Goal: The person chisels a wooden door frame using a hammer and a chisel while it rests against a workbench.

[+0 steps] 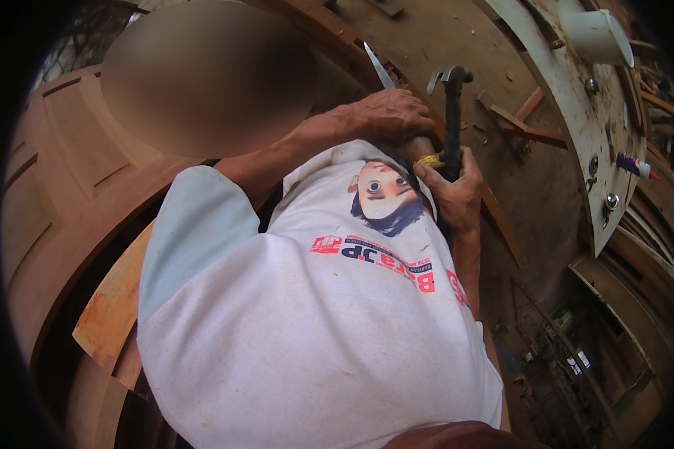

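Whitish shirt point(299, 344) fills the space nearest the camera, on the body side of both hands; across its front run a cartoon picture and bold red and dark lettering, all upside down from this view. Just past the shirt, the left hand point(398, 118) is closed around a chisel point(380, 66). Its long axis slants from the yellow-wrapped handle end, next to the right hand, forward and leftward to a bare blade tip beyond the left hand. So the left hand is nearer the blade. The right hand point(463, 191) grips a claw hammer point(452, 120) by its dark handle, head forward of the fingers; whether its thumb touches the yellow wrap, I cannot tell. Farther out, rightward of the hands, a pale board point(610, 135) carries a white bucket point(588, 37) and a purple-and-white bottle point(633, 165), its label too small to read.
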A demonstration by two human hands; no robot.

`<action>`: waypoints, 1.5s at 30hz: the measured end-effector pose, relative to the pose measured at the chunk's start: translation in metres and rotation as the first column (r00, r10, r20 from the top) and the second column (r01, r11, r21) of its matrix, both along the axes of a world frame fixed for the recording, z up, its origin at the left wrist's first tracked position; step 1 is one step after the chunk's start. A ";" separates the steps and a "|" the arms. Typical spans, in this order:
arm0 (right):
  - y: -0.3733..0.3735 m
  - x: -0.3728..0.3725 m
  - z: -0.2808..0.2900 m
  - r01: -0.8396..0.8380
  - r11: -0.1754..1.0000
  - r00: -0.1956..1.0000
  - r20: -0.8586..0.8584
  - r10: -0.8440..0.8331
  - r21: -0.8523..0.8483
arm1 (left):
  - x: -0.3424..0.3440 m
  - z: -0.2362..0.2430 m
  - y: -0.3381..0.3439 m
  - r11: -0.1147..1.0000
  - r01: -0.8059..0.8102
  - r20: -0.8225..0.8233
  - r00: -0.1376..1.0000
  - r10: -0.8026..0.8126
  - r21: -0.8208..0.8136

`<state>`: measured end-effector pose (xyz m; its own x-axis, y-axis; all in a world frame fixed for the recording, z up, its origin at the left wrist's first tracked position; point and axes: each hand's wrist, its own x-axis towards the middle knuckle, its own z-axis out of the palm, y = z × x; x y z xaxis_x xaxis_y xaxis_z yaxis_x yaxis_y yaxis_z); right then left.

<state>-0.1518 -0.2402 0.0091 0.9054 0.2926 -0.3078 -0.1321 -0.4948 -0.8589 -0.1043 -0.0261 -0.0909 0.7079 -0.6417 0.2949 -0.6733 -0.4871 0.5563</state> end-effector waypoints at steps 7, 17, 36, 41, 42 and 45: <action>-0.008 0.000 -0.018 -0.057 0.994 0.990 0.135 0.044 0.097 | 0.001 0.008 0.006 0.998 0.001 -0.011 1.000 -0.001 -0.058; -0.044 -0.027 -0.053 0.030 0.990 0.791 0.608 0.062 -0.140 | 0.010 0.015 0.012 0.995 -0.048 -0.020 0.999 0.046 -0.087; -0.043 -0.038 -0.035 0.075 0.997 0.753 0.656 -0.043 -0.020 | 0.022 0.015 0.013 0.975 -0.132 -0.043 0.991 0.126 -0.180; -0.036 -0.026 -0.041 0.059 0.969 0.859 0.507 0.074 -0.242 | 0.023 0.024 0.013 0.969 -0.163 -0.089 0.985 0.149 -0.183; -0.034 -0.026 -0.036 0.058 0.976 0.862 0.503 0.057 -0.210 | 0.025 0.029 0.015 0.963 -0.176 -0.089 0.983 0.161 -0.206; -0.032 -0.029 -0.018 0.087 0.995 0.826 0.561 -0.048 -0.043 | 0.031 0.029 0.020 0.954 -0.183 -0.077 0.983 0.169 -0.239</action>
<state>-0.1807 -0.2725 -0.0088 0.9449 0.2213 0.2412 0.3256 -0.5585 -0.7629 -0.0729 -0.0064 -0.0623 0.8227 -0.4187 0.3844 -0.5541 -0.4403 0.7065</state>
